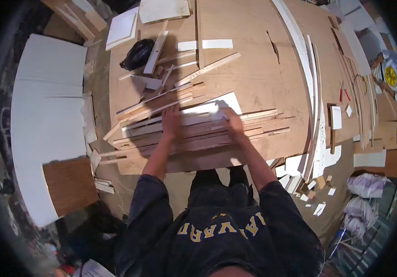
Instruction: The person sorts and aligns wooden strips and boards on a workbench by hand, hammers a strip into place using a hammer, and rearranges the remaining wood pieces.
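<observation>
A long white strip (198, 113) lies crosswise in front of me on the table, among thin wooden strips. My left hand (171, 122) is closed over its left part, fingers curled toward the far edge. At its right end my right hand (233, 122) is closed on the same strip, beside a wider white panel (231, 99). Under and nearer than my hands runs a bundle of narrow wooden strips (198, 137). More loose wooden strips (159, 102) lie just beyond my left hand. The undersides of both hands are hidden.
The large brown table (258, 74) carries a black plastic bag (138, 53), white offcuts (206, 45) and long white strips (302, 51) along the right. Red-handled pliers (345, 93) lie farther right. A big white sheet (51, 120) stands at left. Scraps (318, 182) litter the floor.
</observation>
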Available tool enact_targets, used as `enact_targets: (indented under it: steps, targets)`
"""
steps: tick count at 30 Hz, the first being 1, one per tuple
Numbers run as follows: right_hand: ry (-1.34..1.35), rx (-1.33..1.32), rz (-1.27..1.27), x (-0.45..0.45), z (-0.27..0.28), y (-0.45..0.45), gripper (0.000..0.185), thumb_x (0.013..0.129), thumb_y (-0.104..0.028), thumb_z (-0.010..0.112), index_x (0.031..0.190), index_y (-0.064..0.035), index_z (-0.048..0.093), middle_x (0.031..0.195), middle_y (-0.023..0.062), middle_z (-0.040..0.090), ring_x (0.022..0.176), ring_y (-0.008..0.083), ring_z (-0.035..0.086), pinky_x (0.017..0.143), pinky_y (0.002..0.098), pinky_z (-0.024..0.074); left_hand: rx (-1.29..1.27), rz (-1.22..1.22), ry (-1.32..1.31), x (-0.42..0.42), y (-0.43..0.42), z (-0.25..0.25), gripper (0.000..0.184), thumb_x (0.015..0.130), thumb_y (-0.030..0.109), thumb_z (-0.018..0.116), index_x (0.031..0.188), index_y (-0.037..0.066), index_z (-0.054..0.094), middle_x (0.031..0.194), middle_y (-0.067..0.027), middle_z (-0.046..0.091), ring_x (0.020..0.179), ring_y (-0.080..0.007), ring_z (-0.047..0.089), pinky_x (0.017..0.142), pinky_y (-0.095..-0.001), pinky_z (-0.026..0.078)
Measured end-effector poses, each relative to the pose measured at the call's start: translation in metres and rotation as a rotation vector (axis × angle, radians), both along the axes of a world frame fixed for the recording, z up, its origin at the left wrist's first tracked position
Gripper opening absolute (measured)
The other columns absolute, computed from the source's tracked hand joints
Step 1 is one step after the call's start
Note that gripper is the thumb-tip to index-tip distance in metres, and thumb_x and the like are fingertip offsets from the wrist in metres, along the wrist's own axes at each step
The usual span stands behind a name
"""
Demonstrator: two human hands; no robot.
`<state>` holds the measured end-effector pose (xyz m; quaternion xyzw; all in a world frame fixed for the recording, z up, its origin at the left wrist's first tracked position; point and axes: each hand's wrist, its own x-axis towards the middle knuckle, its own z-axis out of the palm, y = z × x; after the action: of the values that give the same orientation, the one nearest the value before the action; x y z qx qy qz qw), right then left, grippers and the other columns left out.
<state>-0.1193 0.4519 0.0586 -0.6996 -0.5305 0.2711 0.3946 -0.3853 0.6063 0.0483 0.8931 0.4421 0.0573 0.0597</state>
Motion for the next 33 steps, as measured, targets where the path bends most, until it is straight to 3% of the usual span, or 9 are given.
enact_targets:
  steps: [3, 7, 9, 17, 23, 25, 29, 30, 33]
  targets:
    - [-0.393, 0.298, -0.071, -0.053, -0.004, 0.041, 0.048, 0.084, -0.008, 0.066, 0.131, -0.0169, 0.066, 0.135, 0.0142, 0.062, 0.129, 0.0375, 0.056, 0.110, 0.0534, 0.0431, 0.028, -0.137, -0.151, 0.003, 0.017, 0.001, 0.041, 0.087, 0.008, 0.064, 0.128, 0.006, 0.064, 0.120, -0.0141, 0.064, 0.112, -0.0333, 0.062, 0.095, -0.0463, 0.050]
    - [-0.563, 0.027, -0.099, -0.063, 0.029, 0.058, 0.048, 0.087, -0.015, 0.063, 0.135, -0.0187, 0.065, 0.141, 0.0174, 0.055, 0.136, 0.0365, 0.048, 0.117, 0.0608, 0.0291, -0.065, -0.305, -0.367, 0.020, 0.012, 0.028, 0.031, 0.087, 0.009, 0.068, 0.118, 0.007, 0.070, 0.108, -0.0162, 0.063, 0.088, -0.0369, 0.067, 0.075, -0.0479, 0.054]
    - [-0.444, -0.362, 0.009, -0.046, 0.047, 0.066, 0.052, 0.086, -0.014, 0.065, 0.138, -0.0199, 0.062, 0.146, 0.0161, 0.049, 0.140, 0.0359, 0.043, 0.119, 0.0620, 0.0227, -0.020, -0.363, -0.367, 0.035, 0.009, 0.046, 0.030, 0.091, 0.011, 0.067, 0.121, 0.008, 0.067, 0.111, -0.0177, 0.062, 0.089, -0.0398, 0.068, 0.078, -0.0513, 0.054]
    - [-0.593, -0.060, -0.032, 0.053, -0.012, 0.197, 0.062, 0.093, -0.019, 0.063, 0.152, -0.0242, 0.045, 0.156, 0.0054, 0.045, 0.148, 0.0257, 0.037, 0.123, 0.0553, 0.0276, -0.310, -0.093, -0.352, 0.010, 0.073, 0.035, 0.026, 0.099, 0.021, 0.061, 0.120, 0.005, 0.063, 0.107, -0.0230, 0.067, 0.095, -0.0451, 0.066, 0.084, -0.0506, 0.052]
    - [-0.824, -0.167, 0.183, 0.090, -0.018, 0.193, 0.046, 0.094, -0.021, 0.064, 0.140, -0.0219, 0.057, 0.145, 0.0034, 0.057, 0.138, 0.0276, 0.051, 0.115, 0.0527, 0.0402, -1.026, 0.437, -0.662, -0.023, 0.067, 0.079, 0.029, 0.106, 0.028, 0.058, 0.115, 0.001, 0.063, 0.096, -0.0105, 0.068, 0.077, -0.0198, 0.067, 0.067, -0.0326, 0.052]
    - [-0.705, -0.258, 0.176, 0.101, 0.005, 0.166, 0.043, 0.092, -0.022, 0.070, 0.134, -0.0191, 0.062, 0.127, 0.0066, 0.067, 0.114, 0.0327, 0.064, 0.100, 0.0491, 0.0499, -1.050, 0.460, -0.816, -0.019, 0.066, 0.097, 0.029, 0.107, 0.029, 0.058, 0.114, 0.002, 0.063, 0.087, -0.0035, 0.066, 0.070, -0.0102, 0.060, 0.064, -0.0297, 0.050]
    - [0.422, -0.272, -0.076, 0.092, 0.074, 0.072, 0.030, 0.104, -0.024, 0.062, 0.129, -0.0064, 0.067, 0.084, 0.0046, 0.065, 0.071, 0.0147, 0.062, 0.065, 0.0314, 0.0511, -1.262, 0.322, -1.031, 0.031, 0.061, 0.123, 0.031, 0.108, 0.024, 0.056, 0.123, -0.002, 0.055, 0.112, -0.0138, 0.065, 0.095, -0.0282, 0.074, 0.080, -0.0387, 0.061]
    - [0.563, -0.232, -0.075, 0.086, 0.072, 0.055, 0.039, 0.108, -0.031, 0.057, 0.136, -0.0047, 0.061, 0.082, -0.0002, 0.060, 0.070, 0.0073, 0.057, 0.063, 0.0265, 0.0508, -1.315, 0.271, -1.080, 0.050, 0.055, 0.125, 0.029, 0.108, 0.022, 0.055, 0.125, -0.002, 0.052, 0.117, -0.0163, 0.063, 0.108, -0.0375, 0.071, 0.091, -0.0468, 0.062]
    - [0.980, -0.213, -0.285, 0.055, 0.095, 0.016, 0.045, 0.109, -0.039, 0.053, 0.139, -0.0051, 0.058, 0.095, 0.0055, 0.068, 0.078, 0.0119, 0.064, 0.069, 0.0287, 0.0547, -1.415, 0.233, -1.142, 0.120, 0.033, 0.098, 0.024, 0.108, 0.021, 0.056, 0.126, 0.009, 0.047, 0.113, -0.0128, 0.062, 0.107, -0.0334, 0.071, 0.087, -0.0479, 0.063]
